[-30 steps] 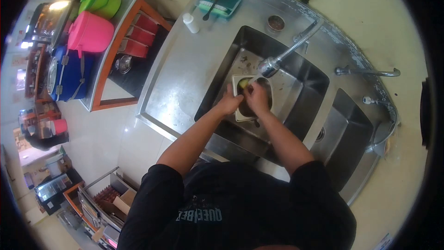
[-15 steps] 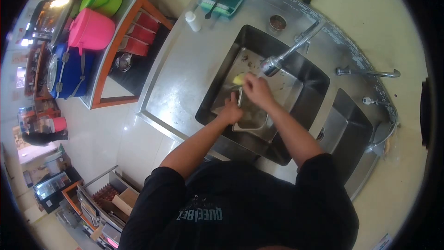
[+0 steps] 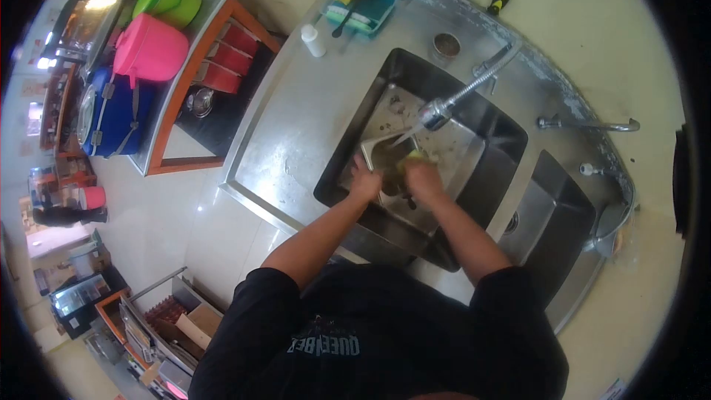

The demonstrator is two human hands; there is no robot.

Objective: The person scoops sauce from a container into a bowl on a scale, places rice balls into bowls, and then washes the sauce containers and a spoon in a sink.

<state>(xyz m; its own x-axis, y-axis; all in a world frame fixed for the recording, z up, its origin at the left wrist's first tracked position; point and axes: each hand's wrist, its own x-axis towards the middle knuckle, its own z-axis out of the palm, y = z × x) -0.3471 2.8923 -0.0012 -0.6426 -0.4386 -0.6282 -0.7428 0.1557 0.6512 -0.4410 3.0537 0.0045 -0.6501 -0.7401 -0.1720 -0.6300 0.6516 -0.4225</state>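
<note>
My left hand [image 3: 366, 181] grips the near-left rim of a metal food pan [image 3: 383, 154], which is tilted inside the large sink basin [image 3: 463, 155]. In my right hand [image 3: 424, 179] is a yellow-green sponge [image 3: 417, 155], pressed to the pan's right side; the fingers partly cover it. Water runs from the flexible spray faucet [image 3: 435, 113] into the pan. Dark food bits lie on the basin floor behind it.
A second basin [image 3: 554, 211] with another tap [image 3: 589, 125] is at the right. On the counter stand a white bottle [image 3: 312, 41], a teal tray [image 3: 370, 13] with a yellow sponge and dark spoon, and a small round tin [image 3: 446, 45]. Left, a shelf holds a pink bucket [image 3: 152, 47].
The pan has been lifted and tipped up towards the faucet. My right hand has come down with the sponge to the pan's right side. Water now streams into the pan.
</note>
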